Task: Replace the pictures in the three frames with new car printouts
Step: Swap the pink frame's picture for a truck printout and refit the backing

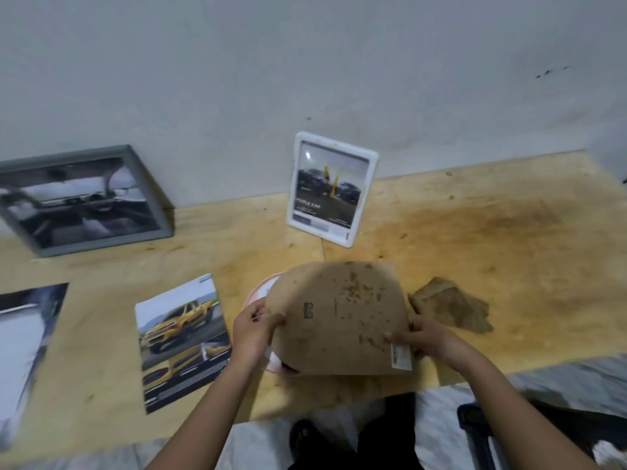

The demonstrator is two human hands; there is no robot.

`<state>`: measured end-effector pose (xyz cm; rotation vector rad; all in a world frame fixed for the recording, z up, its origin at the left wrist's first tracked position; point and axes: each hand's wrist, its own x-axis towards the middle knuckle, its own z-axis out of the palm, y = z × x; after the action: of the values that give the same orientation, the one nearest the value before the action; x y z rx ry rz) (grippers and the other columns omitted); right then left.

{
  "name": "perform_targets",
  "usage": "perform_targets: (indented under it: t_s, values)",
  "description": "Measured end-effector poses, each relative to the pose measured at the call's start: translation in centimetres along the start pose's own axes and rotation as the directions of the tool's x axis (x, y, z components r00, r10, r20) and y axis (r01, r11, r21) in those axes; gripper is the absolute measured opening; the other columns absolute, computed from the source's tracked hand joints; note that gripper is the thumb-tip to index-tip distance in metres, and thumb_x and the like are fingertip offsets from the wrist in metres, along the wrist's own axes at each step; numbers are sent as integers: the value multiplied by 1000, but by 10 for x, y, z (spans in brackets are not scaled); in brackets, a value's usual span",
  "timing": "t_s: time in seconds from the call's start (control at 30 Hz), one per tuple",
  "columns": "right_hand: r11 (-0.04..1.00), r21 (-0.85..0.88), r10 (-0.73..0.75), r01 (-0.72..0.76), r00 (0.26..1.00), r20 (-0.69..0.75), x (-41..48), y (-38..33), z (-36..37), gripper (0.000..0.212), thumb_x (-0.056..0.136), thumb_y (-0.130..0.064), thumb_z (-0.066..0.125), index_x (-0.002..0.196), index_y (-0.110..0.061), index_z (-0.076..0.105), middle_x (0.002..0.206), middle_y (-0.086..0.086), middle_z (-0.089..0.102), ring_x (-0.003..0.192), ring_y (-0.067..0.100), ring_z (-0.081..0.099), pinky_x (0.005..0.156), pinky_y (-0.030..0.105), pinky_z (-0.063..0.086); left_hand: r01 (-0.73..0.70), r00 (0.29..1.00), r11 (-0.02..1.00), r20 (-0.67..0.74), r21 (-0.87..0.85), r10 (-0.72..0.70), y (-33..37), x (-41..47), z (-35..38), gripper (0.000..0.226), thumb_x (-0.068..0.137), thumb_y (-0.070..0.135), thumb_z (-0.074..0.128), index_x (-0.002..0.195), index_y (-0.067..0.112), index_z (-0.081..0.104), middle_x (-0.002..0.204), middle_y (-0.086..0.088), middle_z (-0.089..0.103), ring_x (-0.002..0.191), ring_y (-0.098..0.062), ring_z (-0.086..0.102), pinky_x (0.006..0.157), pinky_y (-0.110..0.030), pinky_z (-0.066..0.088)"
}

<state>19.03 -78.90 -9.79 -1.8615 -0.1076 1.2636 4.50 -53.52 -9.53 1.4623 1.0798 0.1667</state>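
Backing board [339, 317], brown & stained, pinched at both side edges by left hand [252, 329] and right hand [425, 337]. Beneath it a pinkish frame [261, 290], mostly hidden (just rim shows at board's left). Yellow-car printout [181, 340] lies left of board on worktop [475, 232]; white frame [330, 188] stands behind board.

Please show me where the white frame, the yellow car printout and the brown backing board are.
white frame [330, 189], head view, middle of its glass front.
yellow car printout [181, 337], head view, the car in its middle.
brown backing board [342, 320], head view, its bare middle.
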Motion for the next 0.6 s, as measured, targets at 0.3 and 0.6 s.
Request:
perform_targets:
  t_s: [0.3, 0.6]
  values:
    - [962, -268, -144, 60, 940, -309, 13, -5, 73, 46, 76, -23, 76, 108, -15, 43, 87, -8, 51, 71, 0, 50, 41, 7, 37, 4, 994, 998, -110, 64, 3, -35, -1, -48, 36, 81, -1, 58, 118, 3, 57, 90, 0, 59, 89, -19, 55, 72, -28, 46]
    - [912, -390, -272, 126, 898, -347, 30, -13, 81, 58, 79, -22, 73, 131, -16, 49, 107, 1, 58, 80, 9, 53, 51, 12, 36, -91, 989, 988, -105, 124, 105, -50, -1, -42, 57, 82, -1, 61, 135, 5, 43, 133, -11, 52, 123, -25, 48, 91, -28, 41]
